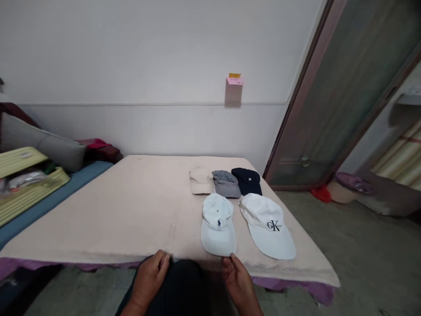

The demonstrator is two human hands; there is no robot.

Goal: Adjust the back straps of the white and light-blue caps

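Note:
On the bed's pale cover [131,210] several caps lie near the right side. A white cap with a small dark logo [218,224] has its brim toward me, and my right hand [237,281] is at the brim's front edge, fingers partly curled and apart. To its right is a white cap with CK-like letters [268,226]. Behind them sit a beige cap [201,181], a grey cap [226,183] and a dark navy cap [247,180]. My left hand [151,276] is closed near the bed's front edge, above my leg; nothing shows in it.
At the far left are a grey pillow [59,145] and an open yellow-green case [29,184] on a blue mat. A white wall [148,66] stands behind the bed. A framed door [315,101] and a bin [344,188] are at the right.

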